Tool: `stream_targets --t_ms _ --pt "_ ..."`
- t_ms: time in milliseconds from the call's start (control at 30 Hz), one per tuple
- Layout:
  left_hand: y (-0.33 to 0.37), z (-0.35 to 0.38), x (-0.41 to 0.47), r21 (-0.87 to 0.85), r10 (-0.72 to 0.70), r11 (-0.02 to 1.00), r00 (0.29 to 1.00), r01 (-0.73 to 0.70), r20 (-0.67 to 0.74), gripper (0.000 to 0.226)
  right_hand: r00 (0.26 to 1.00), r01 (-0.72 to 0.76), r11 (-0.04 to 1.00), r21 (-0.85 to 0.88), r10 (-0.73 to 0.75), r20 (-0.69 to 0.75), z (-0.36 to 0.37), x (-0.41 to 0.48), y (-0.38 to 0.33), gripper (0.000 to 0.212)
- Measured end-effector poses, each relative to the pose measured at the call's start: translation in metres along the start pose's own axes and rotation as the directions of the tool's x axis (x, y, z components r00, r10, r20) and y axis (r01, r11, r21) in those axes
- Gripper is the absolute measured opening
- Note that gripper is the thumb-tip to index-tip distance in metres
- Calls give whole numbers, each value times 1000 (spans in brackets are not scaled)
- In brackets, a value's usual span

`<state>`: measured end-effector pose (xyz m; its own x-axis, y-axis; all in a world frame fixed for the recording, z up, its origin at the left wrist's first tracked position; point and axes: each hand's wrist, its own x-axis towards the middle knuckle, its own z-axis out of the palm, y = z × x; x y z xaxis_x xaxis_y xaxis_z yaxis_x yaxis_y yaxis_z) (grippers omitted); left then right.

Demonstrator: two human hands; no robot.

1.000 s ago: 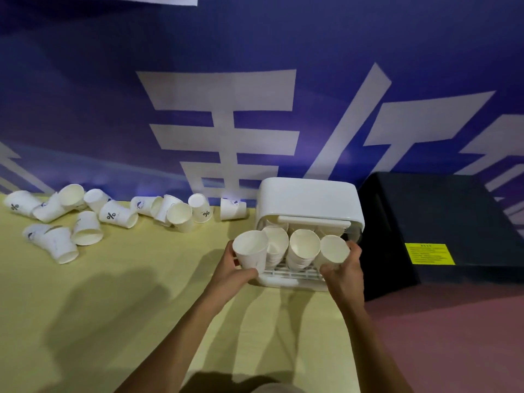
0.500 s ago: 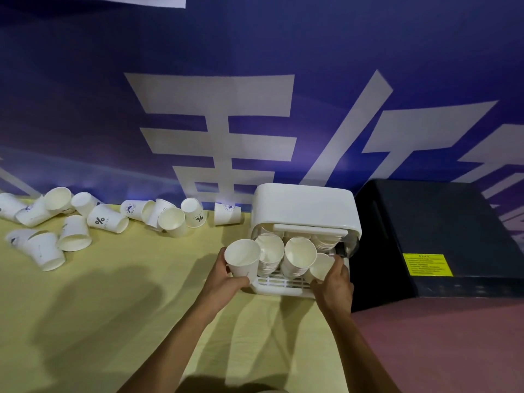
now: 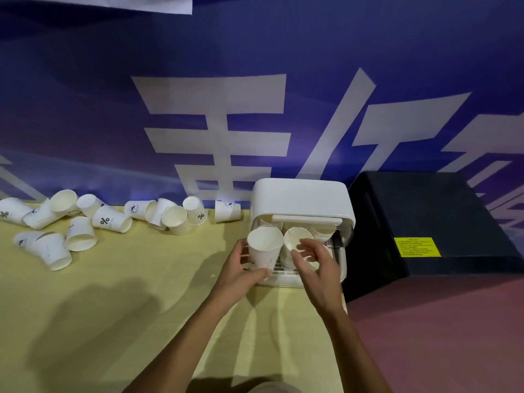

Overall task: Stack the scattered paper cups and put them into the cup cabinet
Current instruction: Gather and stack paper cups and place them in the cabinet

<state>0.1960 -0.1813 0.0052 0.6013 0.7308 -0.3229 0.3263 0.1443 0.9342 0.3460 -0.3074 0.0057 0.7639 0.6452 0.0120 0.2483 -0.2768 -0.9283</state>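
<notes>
The white cup cabinet stands on the yellow table with its front open. Stacks of white paper cups lie on their sides inside it, mouths toward me. My left hand grips a stack of paper cups at the cabinet's left opening. My right hand is in front of the cabinet with fingers spread, touching the middle cup stack; I cannot tell if it grips it. Several loose cups lie scattered at the table's far left.
A black box with a yellow label stands right of the cabinet. A blue banner with white characters backs the table. The yellow table ends at its right edge beside a reddish floor.
My right hand left the right-hand cup stack and moved left to the middle stack, fingers now spread. My left hand keeps its cup stack at the cabinet's left opening.
</notes>
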Motion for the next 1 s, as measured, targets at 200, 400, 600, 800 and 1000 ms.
stream_targets --t_ms 200,400,600,800,1000 --pt "8 12 -5 45 21 999 1000 -21 -6 67 976 -43 999 11 39 216 14 -1 -13 75" --pt "9 15 -7 106 41 993 998 -45 38 67 986 -7 999 52 -2 168 10 0 -14 67" --pt "3 13 -3 79 29 996 1000 -29 2 58 999 -8 984 180 2 34 -29 10 -4 53" --pt "2 14 5 52 19 999 998 -15 -64 48 997 -30 973 229 45 -59 -58 12 10 50" --pt "-4 12 12 80 22 997 997 -16 -77 42 984 -77 975 210 108 -141 -70 15 30 55"
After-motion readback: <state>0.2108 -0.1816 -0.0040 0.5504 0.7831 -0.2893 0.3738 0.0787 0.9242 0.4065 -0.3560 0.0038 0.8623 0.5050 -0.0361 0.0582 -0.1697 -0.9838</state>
